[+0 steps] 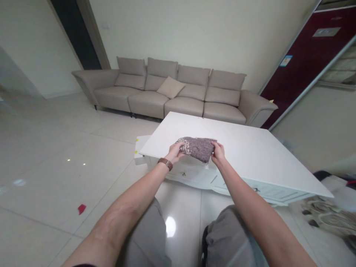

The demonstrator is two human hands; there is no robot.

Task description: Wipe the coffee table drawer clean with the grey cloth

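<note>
A folded grey-brown cloth (pixel 198 147) with a pale lace pattern on its left part lies near the front edge of a white low table (pixel 250 148). My left hand (pixel 175 151), with a brown watch strap on the wrist, pinches the cloth's left end. My right hand (pixel 217 152) grips its right end. Both hands are closed on the fabric, with the cloth stretched between them just above the table top.
A long beige sofa (pixel 178 91) with a loose cushion stands against the far wall. Glossy tiled floor (pixel 63 163) spreads to the left, with a small red scrap (pixel 81 208) on it. A patterned rug and other items (pixel 328 215) lie at the right. My knees are below.
</note>
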